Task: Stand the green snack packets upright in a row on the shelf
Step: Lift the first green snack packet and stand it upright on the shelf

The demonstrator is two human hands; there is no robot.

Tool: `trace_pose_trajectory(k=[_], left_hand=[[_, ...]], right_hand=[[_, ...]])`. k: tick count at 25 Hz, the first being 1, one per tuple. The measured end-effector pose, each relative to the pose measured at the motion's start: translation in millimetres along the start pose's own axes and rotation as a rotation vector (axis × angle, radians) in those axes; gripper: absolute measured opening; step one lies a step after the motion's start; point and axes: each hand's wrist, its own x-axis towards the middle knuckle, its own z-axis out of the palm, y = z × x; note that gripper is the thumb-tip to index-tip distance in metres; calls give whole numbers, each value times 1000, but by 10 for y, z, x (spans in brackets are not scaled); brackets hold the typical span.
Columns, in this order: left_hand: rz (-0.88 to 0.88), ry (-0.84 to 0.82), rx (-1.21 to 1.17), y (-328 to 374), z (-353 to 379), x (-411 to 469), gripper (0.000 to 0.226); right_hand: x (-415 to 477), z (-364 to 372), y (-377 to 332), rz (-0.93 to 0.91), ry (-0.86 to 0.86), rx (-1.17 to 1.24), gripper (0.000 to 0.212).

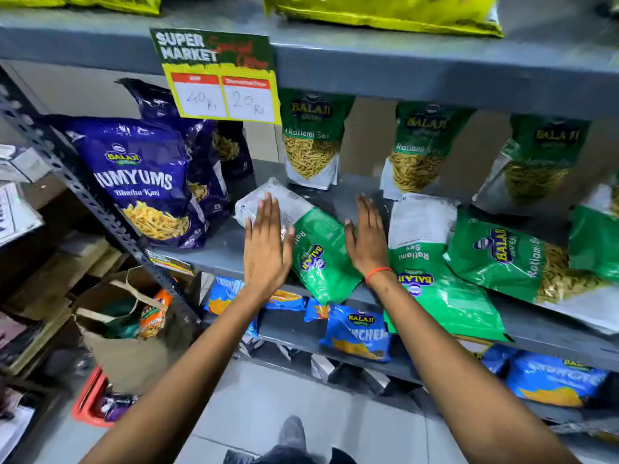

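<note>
A green snack packet point(318, 252) lies flat on the grey shelf point(221, 252), its top hanging over the front edge. My left hand point(266, 246) rests flat on its white left end, fingers straight. My right hand point(366, 239) is held edge-on at the packet's right side, fingers straight, gripping nothing. Three green packets stand upright at the back: one point(313, 139), a second point(420, 149), a third point(539, 162). More green packets lie flat to the right, one point(432, 262) upside down and another point(522, 259) tilted.
Purple snack bags point(144, 179) stand at the shelf's left end beside a perforated upright post point(67, 172). A price sign point(221, 78) hangs from the shelf above. Blue packets point(358, 333) fill the lower shelf. A paper bag point(124, 326) sits on the floor at left.
</note>
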Motion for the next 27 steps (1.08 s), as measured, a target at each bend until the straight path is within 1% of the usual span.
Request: trace_pose_trajectory(k=[1, 4, 5, 7, 10, 12, 13, 16, 18, 19, 21, 23, 24, 25, 27], left_hand=[[-4, -90, -5, -117, 19, -24, 56], [116, -305, -22, -370, 72, -130, 60], [132, -326, -56, -413, 79, -135, 62], [112, -328, -131, -474, 36, -71, 63], [189, -359, -145, -598, -23, -22, 48], [213, -324, -160, -651, -65, 10, 41], [196, -292, -175, -656, -76, 19, 41], [3, -138, -305, -577, -104, 25, 44], [-121, -25, -444, -529, -108, 54, 43], [-163, 33, -495, -511, -105, 90, 38], [-240, 130, -550, -475, -116, 238, 23], [-297, 180, -592, -431, -137, 449, 12], [-309, 181, -633, -406, -152, 564, 7], [-324, 153, -709, -386, -165, 687, 8], [-389, 53, -904, -373, -151, 915, 17]], right_hand=[[45, 76, 27, 52, -77, -6, 44], [103, 157, 90, 85, -284, -78, 34], [130, 167, 108, 73, -320, -109, 33], [240, 140, 66, 107, -332, -69, 32], [449, 54, 68, 174, -408, -39, 32], [551, -19, 100, 155, -469, 33, 28], [576, -79, 95, 170, -496, 129, 26], [645, -276, 13, 329, -535, 498, 19], [698, -411, -37, 384, -550, 716, 6], [728, -467, -54, 393, -553, 843, 6], [796, -552, -123, 411, -529, 1055, 17], [884, -576, -202, 458, -444, 1089, 34], [921, -584, -240, 464, -407, 1082, 33], [962, -577, -250, 465, -378, 1072, 30], [1026, -537, -235, 478, -329, 1048, 28]])
